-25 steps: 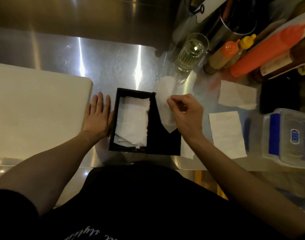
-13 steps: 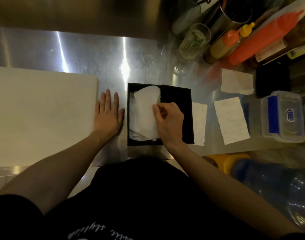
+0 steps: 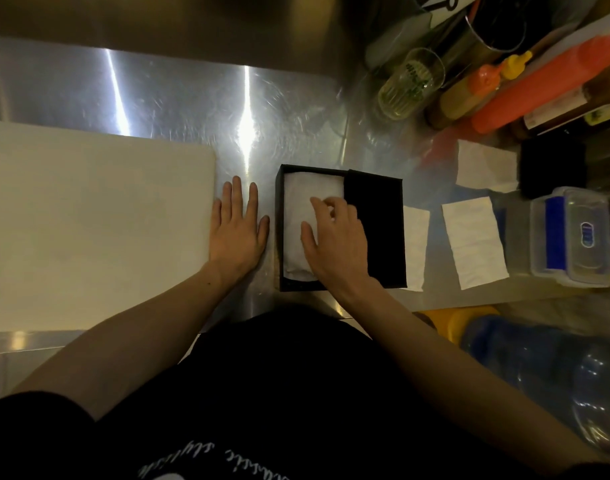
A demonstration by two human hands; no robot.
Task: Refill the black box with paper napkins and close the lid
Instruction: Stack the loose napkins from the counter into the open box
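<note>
The black box (image 3: 281, 237) sits open on the steel counter, its lid (image 3: 376, 230) lying flipped to the right. White paper napkins (image 3: 303, 206) fill the left half of the box. My right hand (image 3: 334, 240) rests on top of the napkins with fingers spread, pressing them down. My left hand (image 3: 239, 226) lies flat on the counter just left of the box, holding nothing. Three loose napkins lie to the right: one beside the lid (image 3: 415, 247), one further right (image 3: 473, 242), and one behind (image 3: 483, 166).
A white cutting board (image 3: 89, 230) covers the left of the counter. Sauce bottles (image 3: 539, 88), a glass (image 3: 411, 84) and metal canisters crowd the back right. A clear plastic container (image 3: 570, 237) stands at the right edge. A water jug (image 3: 556, 368) sits below the counter.
My right hand carried a napkin from above the lid into the box and now presses it flat. My left hand stayed on the counter. The view shifted slightly.
</note>
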